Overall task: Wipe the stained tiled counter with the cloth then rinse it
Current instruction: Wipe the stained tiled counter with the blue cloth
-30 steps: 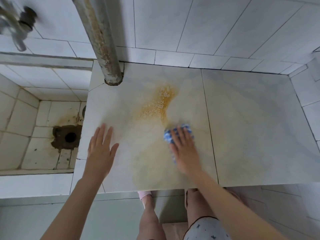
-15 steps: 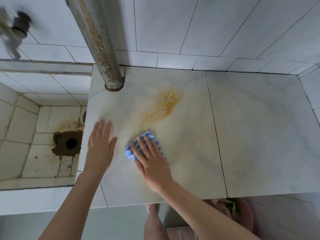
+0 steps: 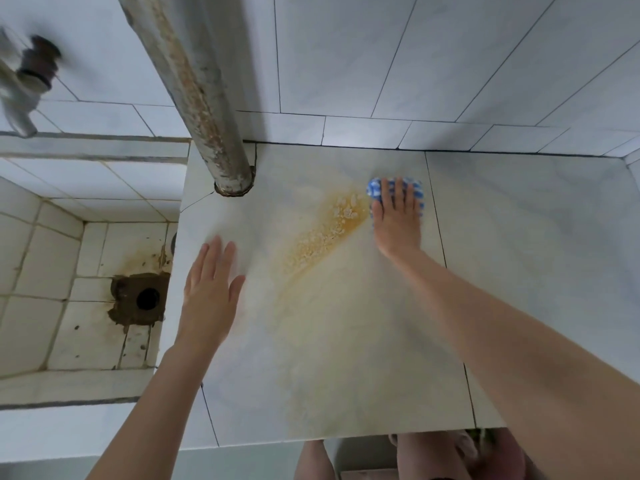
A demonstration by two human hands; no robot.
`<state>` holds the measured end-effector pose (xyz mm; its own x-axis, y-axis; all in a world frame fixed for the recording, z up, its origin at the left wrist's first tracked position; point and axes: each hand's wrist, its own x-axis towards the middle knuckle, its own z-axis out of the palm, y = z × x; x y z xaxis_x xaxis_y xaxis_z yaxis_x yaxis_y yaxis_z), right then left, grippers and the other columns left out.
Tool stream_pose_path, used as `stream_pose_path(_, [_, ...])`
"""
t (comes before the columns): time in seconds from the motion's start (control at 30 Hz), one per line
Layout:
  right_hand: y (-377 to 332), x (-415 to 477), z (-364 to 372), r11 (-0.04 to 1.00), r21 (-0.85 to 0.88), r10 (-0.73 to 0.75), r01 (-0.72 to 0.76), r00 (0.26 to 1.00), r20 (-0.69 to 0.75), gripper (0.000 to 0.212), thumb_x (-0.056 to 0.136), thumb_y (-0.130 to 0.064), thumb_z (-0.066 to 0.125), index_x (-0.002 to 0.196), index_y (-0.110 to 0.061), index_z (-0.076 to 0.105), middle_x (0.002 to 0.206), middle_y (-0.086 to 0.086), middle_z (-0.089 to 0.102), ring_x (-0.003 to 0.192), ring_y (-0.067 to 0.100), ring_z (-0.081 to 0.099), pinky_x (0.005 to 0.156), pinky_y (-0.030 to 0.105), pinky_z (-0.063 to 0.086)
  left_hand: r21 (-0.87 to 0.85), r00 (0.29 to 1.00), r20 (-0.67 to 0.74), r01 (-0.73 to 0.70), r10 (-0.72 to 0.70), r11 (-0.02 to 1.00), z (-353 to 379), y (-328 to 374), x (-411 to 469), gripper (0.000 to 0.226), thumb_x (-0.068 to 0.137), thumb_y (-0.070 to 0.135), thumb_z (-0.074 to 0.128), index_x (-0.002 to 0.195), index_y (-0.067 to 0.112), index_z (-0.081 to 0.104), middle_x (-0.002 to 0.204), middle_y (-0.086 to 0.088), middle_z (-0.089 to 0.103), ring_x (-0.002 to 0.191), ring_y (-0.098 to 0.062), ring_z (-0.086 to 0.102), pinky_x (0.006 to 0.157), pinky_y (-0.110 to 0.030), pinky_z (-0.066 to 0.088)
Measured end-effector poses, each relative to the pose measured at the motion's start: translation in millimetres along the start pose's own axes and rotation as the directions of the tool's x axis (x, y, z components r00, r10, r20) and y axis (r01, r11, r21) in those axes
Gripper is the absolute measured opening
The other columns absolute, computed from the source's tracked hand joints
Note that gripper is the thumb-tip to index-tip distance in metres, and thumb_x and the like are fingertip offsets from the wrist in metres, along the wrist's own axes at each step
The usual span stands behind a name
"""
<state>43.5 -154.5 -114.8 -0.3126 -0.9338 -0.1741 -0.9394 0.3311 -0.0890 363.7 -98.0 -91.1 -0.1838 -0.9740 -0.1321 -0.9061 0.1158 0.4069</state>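
A pale tiled counter (image 3: 519, 271) carries an orange-brown stain (image 3: 325, 233) with crusty flecks, running diagonally across its middle, and a fainter yellow smear below it. My right hand (image 3: 396, 220) presses flat, fingers straight, on a blue-and-white checked cloth (image 3: 375, 188) at the stain's upper right end, near the back wall. Most of the cloth is hidden under the hand. My left hand (image 3: 211, 289) rests flat and spread on the counter's left part, holding nothing.
A rusty vertical pipe (image 3: 194, 91) enters the counter at its back left corner. A sunken tiled sink (image 3: 86, 289) with a dirty drain hole (image 3: 147, 299) lies to the left, below a tap (image 3: 24, 81). Tiled walls close the back and right.
My right hand has slid the cloth from the counter's lower middle, beside my left hand, up and right to the stain's far end. The left hand has stayed flat in place.
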Motion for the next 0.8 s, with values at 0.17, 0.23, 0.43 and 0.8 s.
stream_pose_path(0.17, [-84, -26, 18, 0.936, 0.089, -0.336, 0.34, 0.94, -0.057, 0.05, 0.102, -0.034, 0.014, 0.146, -0.016, 0.029, 0.153, 0.014, 0.025, 0.143, 0.032, 0.019, 0.117, 0.043, 0.014, 0.023, 1.0, -0.022, -0.004, 0.004, 1.0, 2, -8, 1, 0.054, 0.096, 0.03, 0.039, 0.146, 0.017, 0.025, 0.155, -0.006, 0.016, 0.144, -0.021, 0.008, 0.115, -0.04, 0.011])
stream_pose_path(0.23, [-102, -64, 25, 0.841, 0.14, -0.516, 0.523, 0.852, -0.083, 0.051, 0.102, -0.036, 0.015, 0.141, -0.015, 0.041, 0.148, 0.013, 0.037, 0.139, 0.032, 0.029, 0.114, 0.045, 0.026, 0.03, 0.999, -0.032, 0.027, -0.026, 0.999, 2, -14, 2, 0.054, 0.096, 0.028, 0.041, 0.146, 0.015, 0.026, 0.154, -0.008, 0.018, 0.143, -0.023, 0.011, 0.114, -0.042, 0.015])
stream_pose_path(0.43, [-57, -90, 25, 0.545, -0.061, -0.839, 0.836, 0.543, -0.037, 0.042, 0.103, -0.03, 0.031, 0.142, -0.016, 0.04, 0.15, 0.009, 0.035, 0.141, 0.03, 0.025, 0.115, 0.045, 0.024, 0.027, 0.999, -0.035, 0.034, -0.033, 0.999, 1, -13, 2, 0.054, 0.096, 0.026, 0.041, 0.146, 0.016, 0.025, 0.155, -0.006, 0.017, 0.143, -0.022, 0.01, 0.113, -0.04, 0.014])
stream_pose_path(0.8, [-85, 44, 1, 0.97, -0.001, -0.243, 0.243, 0.97, 0.009, 0.051, 0.102, -0.03, 0.015, 0.151, -0.018, 0.006, 0.158, 0.009, -0.005, 0.146, 0.026, -0.009, 0.118, 0.04, -0.004, 0.072, 0.998, -0.056, -0.001, 0.005, 0.997, 3, -17, 1, 0.054, 0.096, 0.031, 0.038, 0.146, 0.015, 0.026, 0.154, -0.007, 0.019, 0.143, -0.022, 0.012, 0.113, -0.037, 0.014])
